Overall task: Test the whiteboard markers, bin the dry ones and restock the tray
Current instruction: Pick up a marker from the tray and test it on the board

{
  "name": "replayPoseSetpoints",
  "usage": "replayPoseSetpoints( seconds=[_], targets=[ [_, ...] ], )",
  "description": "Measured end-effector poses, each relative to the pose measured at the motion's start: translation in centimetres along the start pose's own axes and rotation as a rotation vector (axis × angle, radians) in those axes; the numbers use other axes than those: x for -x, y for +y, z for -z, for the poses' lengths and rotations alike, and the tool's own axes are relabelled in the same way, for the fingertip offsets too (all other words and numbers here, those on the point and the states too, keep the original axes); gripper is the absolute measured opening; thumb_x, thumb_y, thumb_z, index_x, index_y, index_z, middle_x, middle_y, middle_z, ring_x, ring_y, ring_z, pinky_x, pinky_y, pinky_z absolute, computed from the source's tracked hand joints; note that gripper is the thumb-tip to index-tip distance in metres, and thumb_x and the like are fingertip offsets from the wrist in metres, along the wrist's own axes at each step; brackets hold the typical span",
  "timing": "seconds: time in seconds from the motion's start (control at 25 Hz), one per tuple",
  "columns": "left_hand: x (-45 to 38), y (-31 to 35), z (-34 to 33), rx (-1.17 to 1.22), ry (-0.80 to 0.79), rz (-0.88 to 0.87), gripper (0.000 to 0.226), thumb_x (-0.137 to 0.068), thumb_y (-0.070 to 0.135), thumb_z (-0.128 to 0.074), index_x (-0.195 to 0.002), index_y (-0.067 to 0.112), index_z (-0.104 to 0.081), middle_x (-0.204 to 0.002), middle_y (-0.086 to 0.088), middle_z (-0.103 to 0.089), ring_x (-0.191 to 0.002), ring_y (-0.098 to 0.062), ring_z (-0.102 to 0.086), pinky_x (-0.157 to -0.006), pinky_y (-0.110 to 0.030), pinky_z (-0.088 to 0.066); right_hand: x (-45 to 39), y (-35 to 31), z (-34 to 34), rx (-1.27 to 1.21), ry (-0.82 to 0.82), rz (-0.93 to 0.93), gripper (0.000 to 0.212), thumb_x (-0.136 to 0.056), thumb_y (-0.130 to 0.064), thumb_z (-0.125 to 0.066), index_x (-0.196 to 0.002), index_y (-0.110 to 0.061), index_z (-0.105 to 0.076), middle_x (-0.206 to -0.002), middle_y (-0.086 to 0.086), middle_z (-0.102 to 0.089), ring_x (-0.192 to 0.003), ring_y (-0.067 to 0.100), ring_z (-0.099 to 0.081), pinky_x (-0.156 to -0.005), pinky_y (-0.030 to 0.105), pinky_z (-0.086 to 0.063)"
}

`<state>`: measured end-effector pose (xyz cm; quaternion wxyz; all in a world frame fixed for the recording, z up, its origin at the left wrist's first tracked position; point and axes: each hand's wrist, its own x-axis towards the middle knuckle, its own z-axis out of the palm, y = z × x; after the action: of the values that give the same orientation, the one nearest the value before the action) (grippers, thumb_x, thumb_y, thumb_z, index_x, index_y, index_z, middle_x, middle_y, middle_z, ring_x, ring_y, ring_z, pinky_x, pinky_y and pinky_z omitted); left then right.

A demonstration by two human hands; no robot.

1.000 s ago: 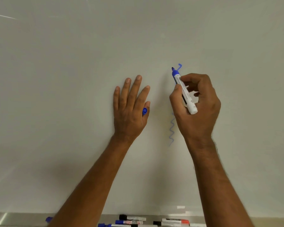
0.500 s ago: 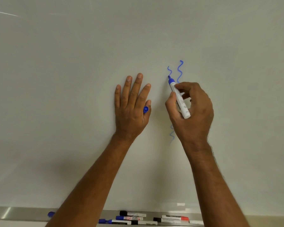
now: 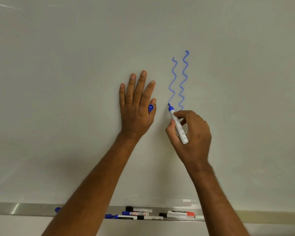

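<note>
On the whiteboard (image 3: 75,82) in front of me, my right hand (image 3: 191,133) grips the blue marker (image 3: 178,124), fingers (image 3: 180,114) and thumb curled round its white barrel. Its tip touches the board at the foot of the left of 2 wavy blue lines (image 3: 173,79); the right line (image 3: 184,79) runs just beside it. Both look solid, so I judge this marker good, not one for the bin. The barrel's long axis leans up and slightly left, tip far, butt end near my palm.

My left hand (image 3: 136,106) lies flat against the board, fingers straight, with the blue cap (image 3: 150,107) tucked at the thumb. What the next move turns on: the cap sits just left of the tip, at about the same height, so my left hand is the nearer one to bring it across.

Low down, the tray (image 3: 24,208) holds several capped markers (image 3: 143,214) lying lengthwise, black, blue and red, not yet tried as far as I can judge.
</note>
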<state>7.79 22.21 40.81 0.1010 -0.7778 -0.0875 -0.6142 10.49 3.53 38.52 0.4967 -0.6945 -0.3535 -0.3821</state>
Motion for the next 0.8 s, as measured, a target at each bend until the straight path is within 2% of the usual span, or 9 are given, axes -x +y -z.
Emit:
replayPoseSetpoints(
  seconds=[0.32,0.44,0.52,0.6,0.72,0.8],
  targets=[
    [3.7,0.3,-0.2,0.006,-0.059,-0.001,0.052,-0.104,0.029,-0.055,-0.151,0.012,-0.042,-0.160,-0.017,-0.037,-0.150,-0.040,-0.030,-0.121,-0.060,-0.025,4.2,2.0,0.5,-0.003,-0.062,-0.082,0.020,-0.090,-0.030,-0.067,-0.106,-0.018,-0.071,-0.091,-0.008,-0.071,-0.078,0.009,-0.064,-0.077,0.035,-0.054],
    [4.6,0.6,-0.1,-0.006,-0.089,0.026,0.053,-0.104,0.029,-0.055,-0.152,0.012,-0.042,-0.160,-0.017,-0.037,-0.151,-0.039,-0.029,-0.121,-0.059,-0.025,5.7,2.5,0.5,0.037,-0.149,-0.095,0.018,-0.089,-0.029,-0.068,-0.105,-0.021,-0.071,-0.090,-0.010,-0.070,-0.077,0.007,-0.063,-0.075,0.039,-0.054],
    [5.2,0.8,0.2,-0.010,-0.130,0.042,0.053,-0.105,0.030,-0.055,-0.152,0.011,-0.043,-0.161,-0.016,-0.035,-0.152,-0.039,-0.027,-0.121,-0.059,-0.024,6.5,2.4,0.9,0.013,-0.196,-0.132,0.018,-0.089,-0.032,-0.066,-0.106,-0.024,-0.070,-0.091,-0.014,-0.068,-0.078,0.005,-0.062,-0.075,0.035,-0.053],
    [5.6,1.4,0.7,0.020,-0.158,0.081,0.051,-0.104,0.031,-0.055,-0.150,0.010,-0.047,-0.162,-0.016,-0.034,-0.153,-0.038,-0.026,-0.122,-0.059,-0.023,7.1,2.1,1.7,-0.090,-0.197,-0.207,0.016,-0.089,-0.027,-0.067,-0.106,-0.027,-0.069,-0.091,-0.016,-0.067,-0.082,0.006,-0.063,-0.074,0.028,-0.052],
    [7.1,3.0,1.7,0.199,-0.146,0.214,0.031,-0.104,0.027,-0.055,-0.128,0.008,-0.061,-0.162,-0.013,-0.036,-0.154,-0.033,-0.025,-0.123,-0.054,-0.023,8.2,1.7,3.0,-0.314,-0.208,-0.353,0.021,-0.093,-0.009,-0.070,-0.104,-0.026,-0.066,-0.084,-0.010,-0.065,-0.075,0.015,-0.062,-0.068,0.024,-0.048],
    [9.1,4.7,2.4,0.390,-0.121,0.339,0.021,-0.104,0.024,-0.054,-0.110,0.005,-0.060,-0.159,-0.009,-0.040,-0.151,-0.026,-0.030,-0.122,-0.043,-0.030,9.1,1.5,3.6,-0.440,-0.210,-0.435,0.023,-0.095,-0.003,-0.068,-0.103,-0.025,-0.065,-0.078,-0.006,-0.060,-0.067,0.015,-0.056,-0.063,0.028,-0.046]
  ],
)
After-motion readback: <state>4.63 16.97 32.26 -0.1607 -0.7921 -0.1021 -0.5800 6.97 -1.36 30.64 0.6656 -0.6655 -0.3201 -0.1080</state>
